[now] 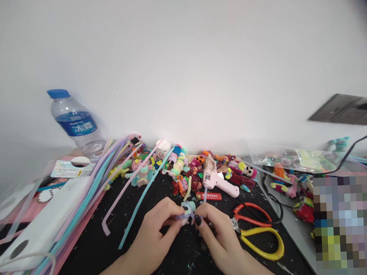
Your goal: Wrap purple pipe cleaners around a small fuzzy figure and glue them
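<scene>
My left hand [159,232] pinches a small pastel pipe-cleaner figure [186,211] in blue, mint and lilac between thumb and fingertips. From the other side my right hand [217,229] has its thumb and forefinger closed on the figure's right edge. Fingers hide part of the figure. Just beyond the hands lies a pink hot glue gun [218,183], its glue stick [205,194] pointing toward my right hand. A red lighter [208,196] is beside it. Scissors with one red and one yellow handle [262,241] lie right of my right hand, their blades mostly hidden.
Long pastel pipe cleaners [82,198] spread over the left side, with a pink strip [127,188] and a blue strip [146,194] apart. Colourful pipe-cleaner dolls [177,162] line the wall. A water bottle [75,120] leans at back left. A black cable [276,206] loops at right.
</scene>
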A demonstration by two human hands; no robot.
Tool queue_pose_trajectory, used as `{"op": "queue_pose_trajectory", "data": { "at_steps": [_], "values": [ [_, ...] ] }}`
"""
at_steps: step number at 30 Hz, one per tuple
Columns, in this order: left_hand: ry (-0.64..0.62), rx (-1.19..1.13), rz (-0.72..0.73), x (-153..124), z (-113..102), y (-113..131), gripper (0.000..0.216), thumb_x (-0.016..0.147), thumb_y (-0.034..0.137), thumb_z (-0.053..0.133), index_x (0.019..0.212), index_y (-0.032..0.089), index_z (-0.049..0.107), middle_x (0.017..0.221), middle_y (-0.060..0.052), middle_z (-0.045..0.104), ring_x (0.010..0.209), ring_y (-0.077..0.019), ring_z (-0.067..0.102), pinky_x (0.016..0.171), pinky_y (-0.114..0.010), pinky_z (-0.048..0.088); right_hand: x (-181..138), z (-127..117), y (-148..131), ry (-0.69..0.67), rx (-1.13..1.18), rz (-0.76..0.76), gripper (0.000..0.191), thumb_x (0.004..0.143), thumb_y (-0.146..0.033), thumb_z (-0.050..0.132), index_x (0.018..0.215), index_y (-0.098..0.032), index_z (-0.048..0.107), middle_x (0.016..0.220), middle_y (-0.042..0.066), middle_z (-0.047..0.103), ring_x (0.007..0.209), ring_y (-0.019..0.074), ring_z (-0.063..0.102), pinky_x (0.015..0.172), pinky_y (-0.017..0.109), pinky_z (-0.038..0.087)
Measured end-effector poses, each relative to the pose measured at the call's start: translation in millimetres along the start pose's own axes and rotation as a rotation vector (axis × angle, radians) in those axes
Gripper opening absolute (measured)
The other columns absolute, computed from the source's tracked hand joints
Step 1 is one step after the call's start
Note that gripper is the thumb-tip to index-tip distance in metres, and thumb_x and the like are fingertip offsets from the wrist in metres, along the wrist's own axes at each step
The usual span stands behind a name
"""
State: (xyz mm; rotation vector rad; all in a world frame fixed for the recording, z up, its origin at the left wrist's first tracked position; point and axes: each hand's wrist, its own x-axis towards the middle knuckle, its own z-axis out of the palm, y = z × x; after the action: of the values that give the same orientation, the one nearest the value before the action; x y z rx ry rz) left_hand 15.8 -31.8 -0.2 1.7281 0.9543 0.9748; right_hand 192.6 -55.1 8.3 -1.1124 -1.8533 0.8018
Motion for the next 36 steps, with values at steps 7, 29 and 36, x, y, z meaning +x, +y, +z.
{"op": "queue_pose_trajectory", "data": {
  "at_steps": [7,29,36],
  "values": [
    [-0.025,0.163,0.031,-0.3,-0.1,2.0,0.014,0.087,0.017,0.048,0.074,0.019,0.054,0.076,-0.001,0.053,0.072,-0.0139,0.055,0.062,-0.024,0.045,-1.6,0.8,0.0,-0.036,-0.004,-0.014,0.018,0.092,-0.018,0.037,0.076,-0.020,0.045,0.068,0.000,0.047,0.061,0.0139,0.043,0.057,0.025,0.034],
    [-0.105,0.354,0.122,-3.5,0.2,2.3,0.022,0.090,0.013,0.039,0.075,0.018,0.055,0.078,-0.001,0.050,0.072,-0.0124,0.054,0.068,-0.023,0.045,0.0,3.6,-4.2,-0.064,-0.051,-0.036,0.021,0.091,-0.016,0.038,0.073,-0.019,0.047,0.067,0.000,0.050,0.061,0.0128,0.047,0.056,0.023,0.037],
    [-0.045,0.222,0.069,0.1,-1.9,3.4,0.014,0.087,0.013,0.045,0.081,0.020,0.054,0.082,-0.002,0.055,0.078,-0.0145,0.056,0.071,-0.024,0.047,3.7,-6.2,-2.7,-0.149,-0.321,-0.098,0.016,0.090,-0.014,0.036,0.078,-0.019,0.046,0.071,0.002,0.050,0.061,0.0148,0.047,0.055,0.026,0.035]
  ]
}}
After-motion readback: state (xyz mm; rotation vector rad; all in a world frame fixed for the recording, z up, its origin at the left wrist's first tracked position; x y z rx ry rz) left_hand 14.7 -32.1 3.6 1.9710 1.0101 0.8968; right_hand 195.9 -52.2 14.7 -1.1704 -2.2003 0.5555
